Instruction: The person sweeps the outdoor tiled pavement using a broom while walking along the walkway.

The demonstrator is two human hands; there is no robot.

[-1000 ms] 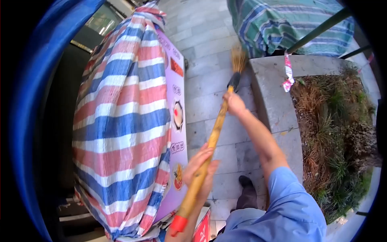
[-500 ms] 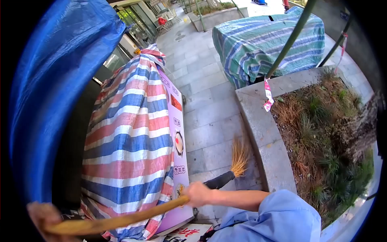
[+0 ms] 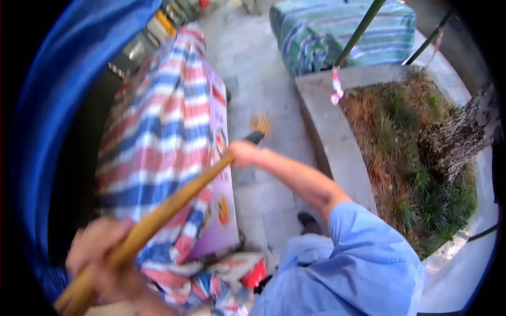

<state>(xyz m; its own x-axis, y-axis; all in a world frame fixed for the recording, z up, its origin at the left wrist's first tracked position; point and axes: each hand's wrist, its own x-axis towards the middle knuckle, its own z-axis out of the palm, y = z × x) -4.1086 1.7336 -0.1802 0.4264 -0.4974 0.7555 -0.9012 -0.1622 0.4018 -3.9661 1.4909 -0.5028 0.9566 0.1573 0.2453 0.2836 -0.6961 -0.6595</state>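
A long-handled straw broom point(image 3: 176, 203) runs diagonally from the lower left toward the middle of the view. My left hand point(image 3: 100, 250), somewhat blurred, is wrapped round the wooden handle near its upper end. Farther down the shaft, my right hand point(image 3: 243, 153) grips the broom with that arm stretched forward. Beyond it, the dark binding leads to fanned straw bristles point(image 3: 261, 125) over the paving; motion blur hides whether they touch the ground. Close to the handle on the left stands a stall draped in a striped red, white and blue tarp point(image 3: 158, 158).
A stone planter edge point(image 3: 342, 152) bounds the grey paved walkway point(image 3: 253, 95) on the right, with plants and a tree trunk point(image 3: 458, 142) inside. A green-striped tarp covers a bulky object point(image 3: 342, 37) ahead. Blue sheeting point(image 3: 58, 105) hangs at left.
The bristles have gone forward and left along the walkway, away from the planter. Both hands have risen in view, still holding the handle, which now slants more steeply. My view has tilted downward.
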